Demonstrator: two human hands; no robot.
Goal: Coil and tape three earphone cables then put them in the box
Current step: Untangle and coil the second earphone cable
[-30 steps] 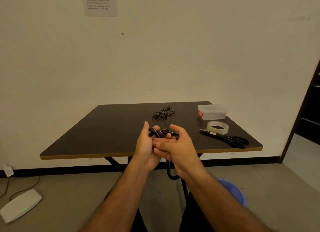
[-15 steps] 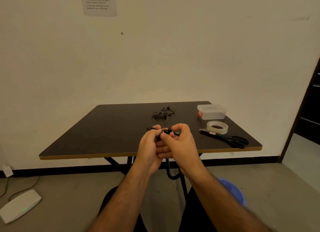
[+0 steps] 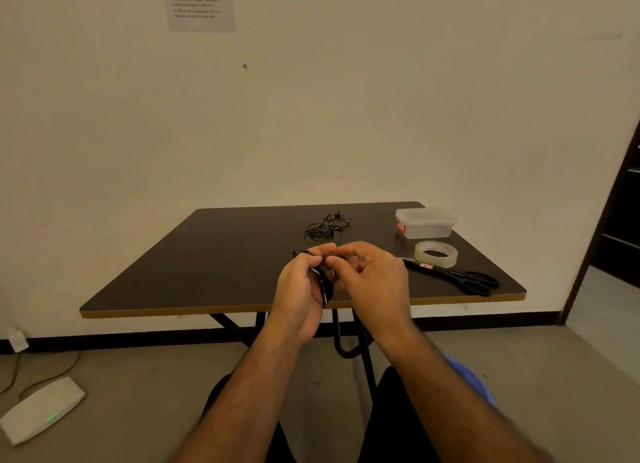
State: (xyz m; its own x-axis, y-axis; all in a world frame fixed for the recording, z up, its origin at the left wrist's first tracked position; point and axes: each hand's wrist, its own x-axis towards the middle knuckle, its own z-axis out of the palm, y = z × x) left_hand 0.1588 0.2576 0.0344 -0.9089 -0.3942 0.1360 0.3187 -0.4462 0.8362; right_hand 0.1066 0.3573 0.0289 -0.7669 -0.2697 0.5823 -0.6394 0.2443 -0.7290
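The person held both hands up over the near edge of the dark table [image 3: 214, 255]. The left hand [image 3: 300, 291] had its fingers curled round a black earphone cable [image 3: 323, 282], which looked bunched into loops against the palm. The right hand [image 3: 372, 279] was just beside it, with bent fingers that seemed to pinch the top of the same cable, though the pinch itself was hard to see.

Farther back on the table lay a loose heap of black cable [image 3: 327, 225]. It was not coiled yet. It was too tangled to tell how many earphones were in it.

The clear box [image 3: 424, 223] stood at the far right with its lid on, and nothing could be seen inside. The roll of tape [image 3: 436, 254] lay near it, and the black scissors [image 3: 460, 277] lay just in front of the tape. No hand touched them.

So the job looked near its start. The first cable was being coiled. The taping, the other cables and the filling of the box were all left to do.
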